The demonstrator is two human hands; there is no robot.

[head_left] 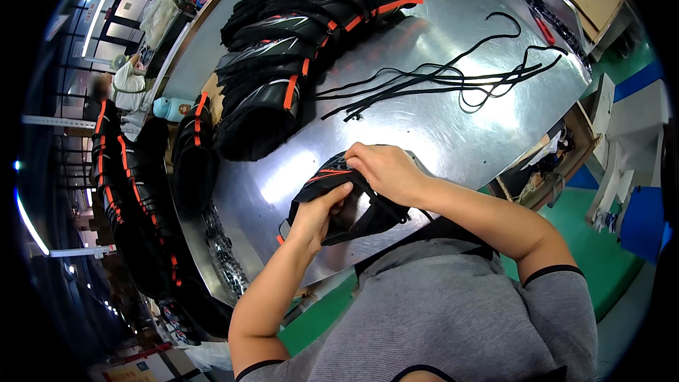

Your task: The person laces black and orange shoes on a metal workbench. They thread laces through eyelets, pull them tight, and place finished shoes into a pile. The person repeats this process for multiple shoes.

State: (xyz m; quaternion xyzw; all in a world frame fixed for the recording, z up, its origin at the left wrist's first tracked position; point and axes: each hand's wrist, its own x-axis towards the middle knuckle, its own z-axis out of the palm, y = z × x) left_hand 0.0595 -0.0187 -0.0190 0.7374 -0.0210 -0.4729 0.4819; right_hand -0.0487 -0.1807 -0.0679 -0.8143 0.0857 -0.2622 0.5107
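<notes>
Near the front edge of the metal table, a black shoe upper (327, 177) with red-orange markings lies between my hands. My left hand (320, 212) grips its near left side, the thumb on the outside and the fingers curled into the opening. At its top edge my right hand (382, 170) pinches the material; what the fingertips hold there is partly hidden. A black lace end hangs by the upper's right side. Several loose black shoelaces (438, 79) are spread across the table beyond my right hand.
A row of stacked black shoe uppers (276, 49) with orange tabs lies at the back left. More uppers (134, 191) hang or lie along the left side. A red-handled tool (543, 30) rests at the far right edge. An open drawer (548, 159) juts out on the right.
</notes>
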